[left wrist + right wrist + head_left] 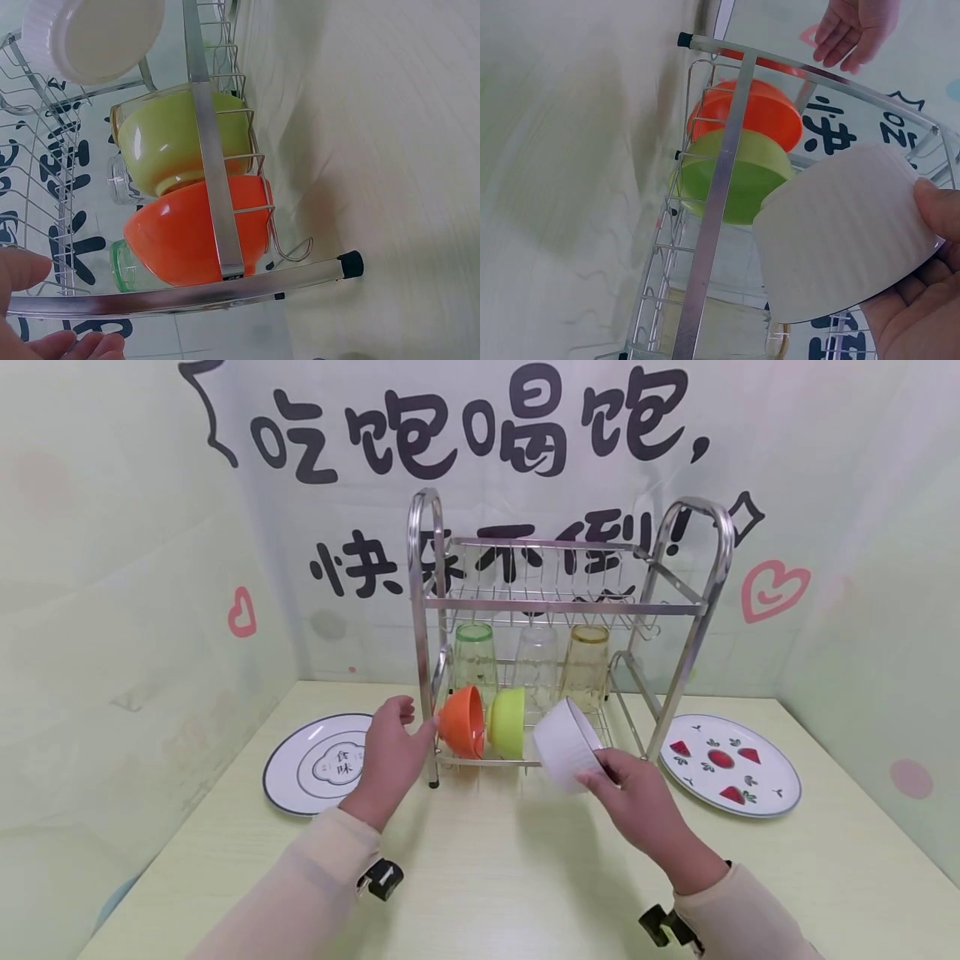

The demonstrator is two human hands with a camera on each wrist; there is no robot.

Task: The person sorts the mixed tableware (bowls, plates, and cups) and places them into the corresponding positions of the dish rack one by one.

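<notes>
A white ribbed bowl (564,745), tilted on its side, is in my right hand (637,797); the thumb lies on its outside and the fingers curl at its rim. It hangs in front of the rack's lower tier. An orange bowl (461,722) and a lime green bowl (507,723) stand on edge side by side in that tier. My left hand (393,756) is beside the rack's left post, near the orange bowl, holding nothing. In the left wrist view its thumb (26,268) and fingers lie to either side of the post, spread apart.
The two-tier metal dish rack (562,607) stands at the back of the table. Behind the bowls are upturned green (474,652), clear (536,660) and yellow (586,664) glasses. A plate with lettering (300,760) lies left, a strawberry-patterned plate (731,764) right.
</notes>
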